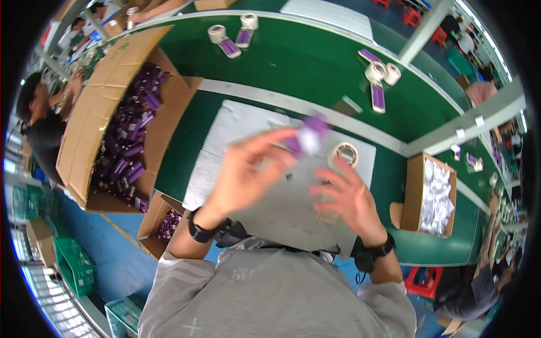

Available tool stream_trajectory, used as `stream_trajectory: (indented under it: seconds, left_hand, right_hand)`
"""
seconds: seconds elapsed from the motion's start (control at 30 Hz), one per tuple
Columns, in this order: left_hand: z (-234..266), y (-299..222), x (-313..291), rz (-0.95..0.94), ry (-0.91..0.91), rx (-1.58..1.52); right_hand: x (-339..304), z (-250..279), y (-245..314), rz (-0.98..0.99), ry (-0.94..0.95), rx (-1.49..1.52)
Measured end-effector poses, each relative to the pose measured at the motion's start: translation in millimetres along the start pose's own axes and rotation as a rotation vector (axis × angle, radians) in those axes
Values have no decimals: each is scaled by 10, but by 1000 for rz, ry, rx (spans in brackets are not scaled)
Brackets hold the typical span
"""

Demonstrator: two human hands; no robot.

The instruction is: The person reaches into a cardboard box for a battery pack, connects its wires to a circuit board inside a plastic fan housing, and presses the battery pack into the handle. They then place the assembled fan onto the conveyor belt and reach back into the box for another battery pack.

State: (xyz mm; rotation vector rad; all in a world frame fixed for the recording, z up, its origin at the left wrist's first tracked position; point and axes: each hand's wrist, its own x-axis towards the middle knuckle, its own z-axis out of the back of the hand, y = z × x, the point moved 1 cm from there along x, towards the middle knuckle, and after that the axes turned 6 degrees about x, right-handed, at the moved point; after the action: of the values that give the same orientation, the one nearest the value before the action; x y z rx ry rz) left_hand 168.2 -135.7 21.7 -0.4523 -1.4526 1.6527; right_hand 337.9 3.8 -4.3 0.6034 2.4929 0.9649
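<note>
My left hand (248, 169) is raised over the work surface, its thumb and fingers pinching a purple piece with a white patch (309, 136). Motion smears that piece, but its colour matches the purple cylinders in the big carton. My right hand (352, 197) hovers to the right with fingers spread, holding nothing. Just beyond its fingertips is a cream ring-shaped thing (345, 153); whether they touch, I cannot tell. A small tan piece (327, 217) shows beside the right palm, partly covered. Beneath both hands lies a grey-white sheet (225, 132) on the green table.
At left stands a large carton (107, 96) of purple cylinders, with a smaller box (147, 228) of them below. A box of white pieces (414, 191) sits at right. White round-headed housings with purple inserts (377, 90) lie on the green belt (304, 67). People work nearby.
</note>
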Motion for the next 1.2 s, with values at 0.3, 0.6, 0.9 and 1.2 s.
stream_trajectory:
  seconds: [0.3, 0.6, 0.9, 1.2]
  left_hand:
    - [-884, 504, 220, -143, 426, 299]
    - [-785, 882, 532, 129, 562, 15]
    - [-765, 794, 486, -83, 523, 125]
    - [-750, 804, 458, 156, 480, 45]
  right_hand:
    - [452, 821, 191, 30, -153, -750]
    - [536, 723, 8, 627, -27, -1124]
    - [522, 645, -51, 764, 183, -1367]
    - [501, 662, -48, 666, 137, -1329]
